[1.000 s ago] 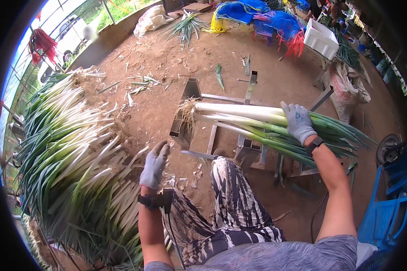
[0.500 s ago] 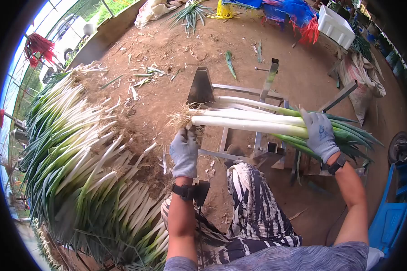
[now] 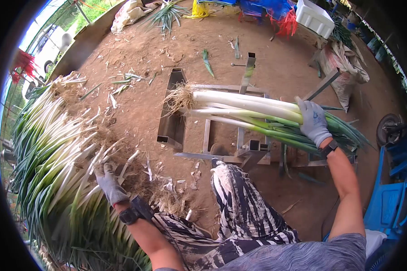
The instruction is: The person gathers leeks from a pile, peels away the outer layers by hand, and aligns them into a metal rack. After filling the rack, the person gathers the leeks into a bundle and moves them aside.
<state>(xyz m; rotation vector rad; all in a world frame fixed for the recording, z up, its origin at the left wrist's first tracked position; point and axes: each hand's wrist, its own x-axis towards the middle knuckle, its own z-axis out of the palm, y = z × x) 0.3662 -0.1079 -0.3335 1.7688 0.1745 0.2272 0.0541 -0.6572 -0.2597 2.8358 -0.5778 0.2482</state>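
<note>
My right hand [image 3: 314, 121], in a grey glove, is wrapped round the green part of a bunch of leeks [image 3: 253, 105]. The bunch lies across a metal frame [image 3: 184, 156], its white stems and roots pointing left and its leaves to the right. Over at the left, my gloved left hand [image 3: 109, 184] is at the root side of a large pile of leeks [image 3: 54, 158]. Its fingers touch the stems there; whether they grip one is hidden.
Loose roots and leaf scraps litter the soil. A blue plastic chair [image 3: 386, 198] stands at the right, near a small wheel [image 3: 390, 129]. Farther back are a white crate [image 3: 315, 19], a sack [image 3: 343, 67] and red and blue strings [image 3: 276, 13].
My left hand has left the root end of the bunch and moved down-left to the pile. My right hand still holds the bunch. The whole view has shifted slightly.
</note>
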